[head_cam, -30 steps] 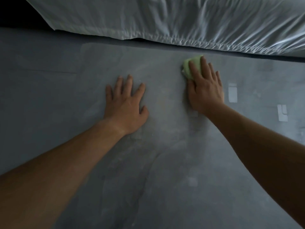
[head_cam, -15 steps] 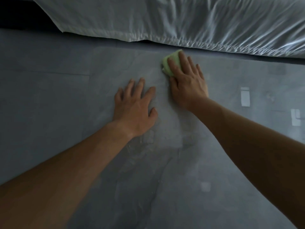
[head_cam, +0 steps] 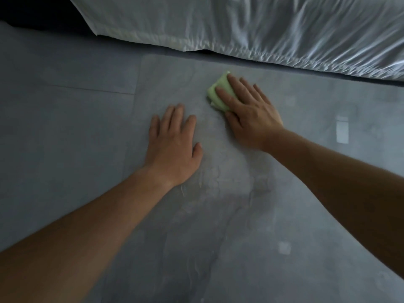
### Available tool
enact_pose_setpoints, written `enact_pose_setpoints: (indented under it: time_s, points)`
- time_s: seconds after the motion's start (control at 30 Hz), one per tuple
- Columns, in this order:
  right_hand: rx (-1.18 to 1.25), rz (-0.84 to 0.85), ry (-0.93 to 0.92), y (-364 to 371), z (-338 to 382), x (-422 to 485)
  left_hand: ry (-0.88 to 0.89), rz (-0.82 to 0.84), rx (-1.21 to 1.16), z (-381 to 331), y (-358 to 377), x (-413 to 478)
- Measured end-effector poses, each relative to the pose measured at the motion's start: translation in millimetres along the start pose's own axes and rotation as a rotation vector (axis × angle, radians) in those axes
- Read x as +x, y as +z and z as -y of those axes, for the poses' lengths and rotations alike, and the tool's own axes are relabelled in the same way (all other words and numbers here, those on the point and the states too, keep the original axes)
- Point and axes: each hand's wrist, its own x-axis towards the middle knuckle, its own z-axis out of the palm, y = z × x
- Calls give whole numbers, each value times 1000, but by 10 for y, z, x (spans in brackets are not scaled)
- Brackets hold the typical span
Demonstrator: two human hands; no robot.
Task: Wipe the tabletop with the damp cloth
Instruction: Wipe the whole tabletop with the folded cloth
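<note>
Nearest, faint damp streaks [head_cam: 218, 184] mark the middle of the grey desk [head_cam: 65, 132], between two bare forearms that reach in from the near corners. Farther in, the left hand [head_cam: 172, 147] lies palm down on the desk, its grip wide and holding nothing, fingers straight and slightly spread. Just right of it and a little farther, the right hand [head_cam: 251, 114] presses flat on a folded pale green cloth [head_cam: 218, 92], fingers straight over it rather than curled round it. A pale bright patch [head_cam: 342, 132] shows on the desk at right. A crinkled white sheet [head_cam: 262, 25] lies along the far edge.
</note>
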Motion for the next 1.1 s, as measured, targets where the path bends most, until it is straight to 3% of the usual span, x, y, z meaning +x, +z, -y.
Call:
enact_pose_setpoints:
  time_s: [0.2,0.37,0.43,0.57,0.77,0.9,0.97,1.1]
  points:
    - [66,-62,267,-28,76,364,12,-12,-32,42,18,-1]
    - [-18,31,-106,41,220,81,32,3,-99,105,-17,-39]
    - [-16,20,-74,-1,76,125,16,-11,-81,139,-22,-91]
    - [37,-43,157,-4,107,273,-30,-44,-27,141,24,-274]
    - [-19,4,-104,147,334,-477,-9,-35,-56,100,81,-562]
    - [48,-50,268,104,112,-584,24,-14,-54,143,103,-639]
    - [78,-82,352,136,293,-616,27,-23,-67,152,104,-634]
    - [12,4,72,282,694,-1095,48,-31,-71,150,106,-727]
